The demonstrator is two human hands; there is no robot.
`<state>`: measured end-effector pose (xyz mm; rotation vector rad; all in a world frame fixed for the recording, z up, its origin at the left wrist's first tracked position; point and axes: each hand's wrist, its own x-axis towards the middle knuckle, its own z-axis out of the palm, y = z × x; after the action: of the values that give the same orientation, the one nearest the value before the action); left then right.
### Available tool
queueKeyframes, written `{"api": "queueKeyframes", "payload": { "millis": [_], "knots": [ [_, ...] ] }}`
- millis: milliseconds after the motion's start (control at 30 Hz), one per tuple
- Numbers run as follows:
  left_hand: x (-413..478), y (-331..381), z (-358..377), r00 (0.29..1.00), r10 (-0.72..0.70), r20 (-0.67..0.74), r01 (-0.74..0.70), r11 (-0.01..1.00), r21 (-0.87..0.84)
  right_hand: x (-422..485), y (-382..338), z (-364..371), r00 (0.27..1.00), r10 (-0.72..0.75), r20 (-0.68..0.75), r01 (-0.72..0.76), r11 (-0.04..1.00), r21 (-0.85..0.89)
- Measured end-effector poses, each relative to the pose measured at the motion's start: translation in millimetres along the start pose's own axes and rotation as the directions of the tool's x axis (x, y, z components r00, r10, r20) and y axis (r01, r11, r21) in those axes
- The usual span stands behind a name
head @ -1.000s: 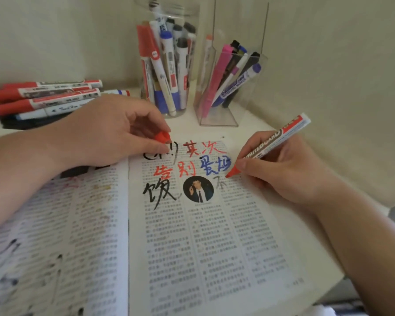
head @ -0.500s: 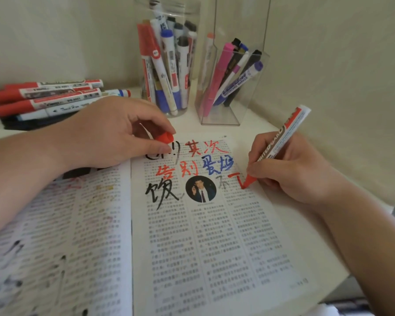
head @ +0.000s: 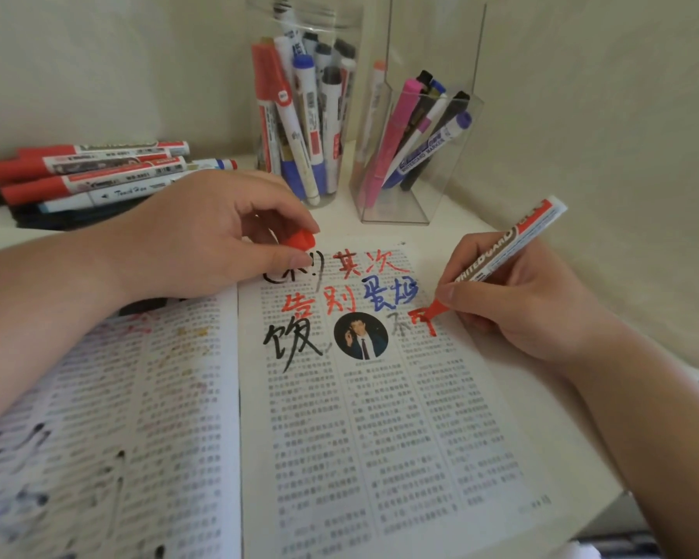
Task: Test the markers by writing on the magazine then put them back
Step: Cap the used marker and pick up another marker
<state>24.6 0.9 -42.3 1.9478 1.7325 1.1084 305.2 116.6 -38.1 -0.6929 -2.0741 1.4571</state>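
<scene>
An open magazine (head: pixel 380 417) lies on the white table, its right page marked with black, red and blue handwritten characters. My right hand (head: pixel 525 300) grips an uncapped red marker (head: pixel 505 248), tip pressed on the page at a fresh red character (head: pixel 424 318). My left hand (head: pixel 202 240) rests on the magazine's top edge and pinches the red cap (head: pixel 299 239) between thumb and fingers.
A round clear jar (head: pixel 303 127) full of markers and a square clear holder (head: pixel 416 147) with several pens stand behind the magazine. A pile of red, blue and black markers (head: pixel 85 175) lies at the back left. Walls close in behind and to the right.
The red marker's tip went from the blank spot right of the grey character through a horizontal stroke and down. Red strokes now form part of a character. The left hand stayed put.
</scene>
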Motion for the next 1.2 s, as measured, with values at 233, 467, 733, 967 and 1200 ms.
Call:
{"api": "queueKeyframes", "payload": {
  "millis": [233,467,733,967,1200],
  "knots": [
    [0.8,3.7,2.2,0.999,0.008,-0.036,-0.012,0.995,-0.096,5.5,4.0,-5.2,0.994,-0.018,-0.106,0.034,0.988,0.152],
    [-1.0,7.7,-0.3,0.995,-0.088,0.038,0.094,0.974,-0.208,46.9,-47.9,15.5,0.981,-0.142,0.134,0.116,0.976,0.183],
    [-1.4,15.0,-3.2,0.994,-0.099,0.035,0.102,0.987,-0.121,99.5,-56.5,58.4,0.95,-0.269,0.16,0.272,0.962,0.005],
    [-0.1,13.5,-1.3,0.992,-0.113,0.05,0.121,0.977,-0.178,99.4,-34.5,63.2,0.948,-0.271,0.17,0.293,0.949,-0.12],
    [0.5,15.0,-1.7,0.995,-0.094,0.04,0.099,0.985,-0.145,93.7,-36.8,66.5,0.933,-0.282,0.223,0.335,0.908,-0.253]
  ]
}}
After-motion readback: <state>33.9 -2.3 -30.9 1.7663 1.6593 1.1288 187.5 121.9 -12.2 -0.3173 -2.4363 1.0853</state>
